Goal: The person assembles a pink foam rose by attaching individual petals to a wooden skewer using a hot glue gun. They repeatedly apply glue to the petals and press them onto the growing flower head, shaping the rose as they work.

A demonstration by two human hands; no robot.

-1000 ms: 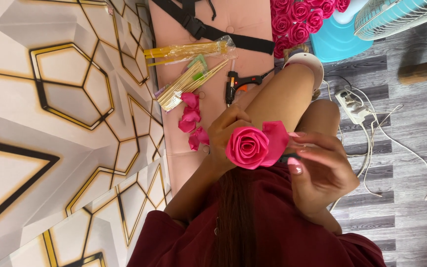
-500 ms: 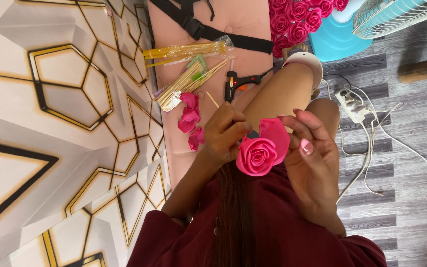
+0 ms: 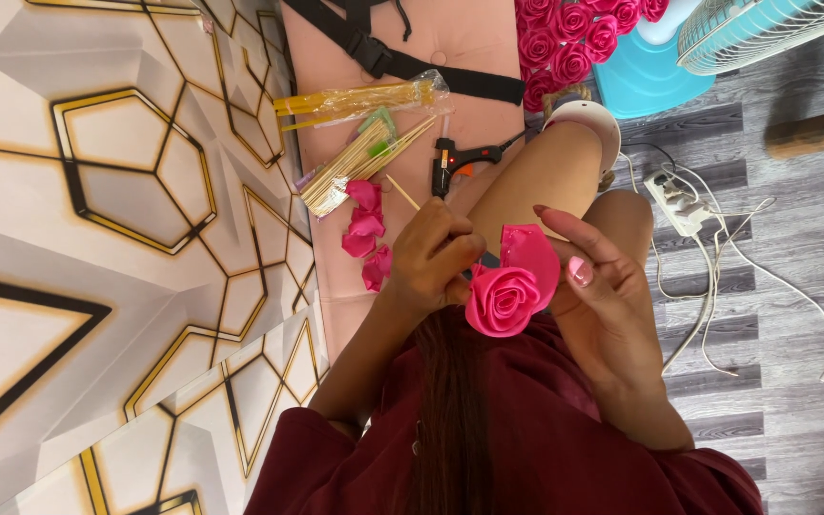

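Grey wood-look flooring (image 3: 793, 286) fills the right of the head view, and a wall of white panels with gold and black geometric lines (image 3: 97, 238) fills the left; between them lies a pink padded bench (image 3: 450, 76) that serves as the worktop.

Nearest the camera is the person's dark red garment (image 3: 526, 439), with a strand of dark hair hanging down over it. Just above it the two hands meet around a pink ribbon rose (image 3: 503, 298). The left hand (image 3: 431, 262) has its fingers closed around the rose's stem side, pinching it. The right hand (image 3: 598, 291) cups the flower from the other side, fingers half curled, with a loose flap of pink ribbon (image 3: 529, 250) standing up between thumb and forefinger. The rose is held in the air over the person's bare knee (image 3: 536, 181), touching both hands.

On the worktop just beyond the left hand lie a few loose pink ribbon petals (image 3: 366, 234). Beside them rests a bundle of thin wooden skewers (image 3: 360, 164), and a black glue gun (image 3: 464, 157) lies near the knee. Farther on is a clear packet of yellow sticks (image 3: 364, 100), then a black strap with a buckle (image 3: 402, 57) across the bench.

On the floor to the right sit a white power strip (image 3: 674, 200) with trailing white cables. At the far edge are a cluster of finished pink roses (image 3: 574, 38), a turquoise fan base (image 3: 650, 76) and a white fan grille (image 3: 765, 29).
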